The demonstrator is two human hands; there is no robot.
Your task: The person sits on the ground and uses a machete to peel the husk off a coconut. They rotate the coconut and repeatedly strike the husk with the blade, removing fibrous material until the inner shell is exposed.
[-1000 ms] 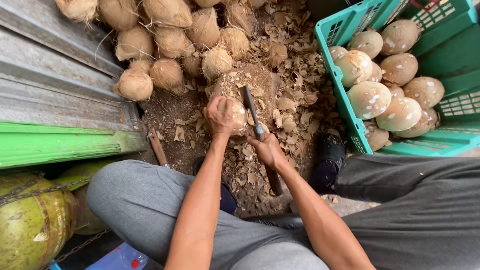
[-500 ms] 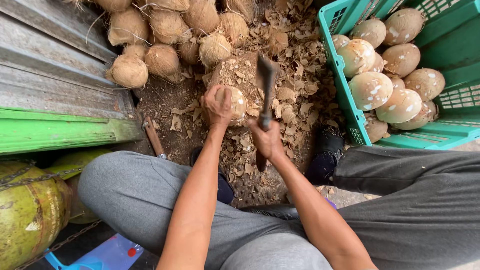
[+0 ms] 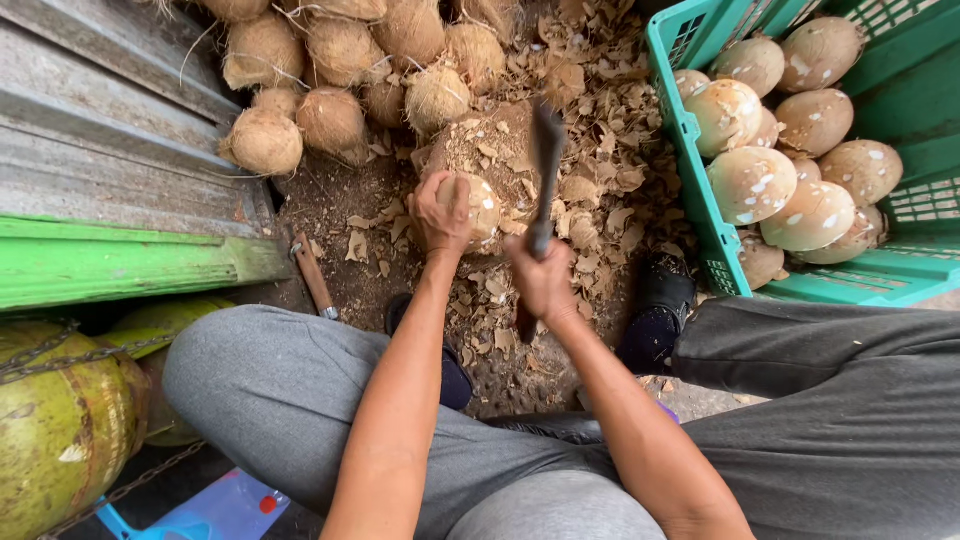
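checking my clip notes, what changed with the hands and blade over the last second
The right hand swung the cleaver up from beside the coconut, so the blade now points away from the person. The left hand kept its grip on the coconut. The green crate stayed put.

The scene is seen through one camera only, worn on the head and pointed steeply down past the person's own forearms and grey-trousered knees (image 3: pixel 270 400). The view is taken from close above, so that the left hand (image 3: pixel 440 215) and the right hand (image 3: pixel 540 280) are found near the middle of the frame. The ground strewn with husk chips (image 3: pixel 590 190) lies straight ahead. A green crate (image 3: pixel 700 200) is cut off at the upper right edge, a grey and green ledge (image 3: pixel 110 250) at the left. No second view is given, so nothing is shared.
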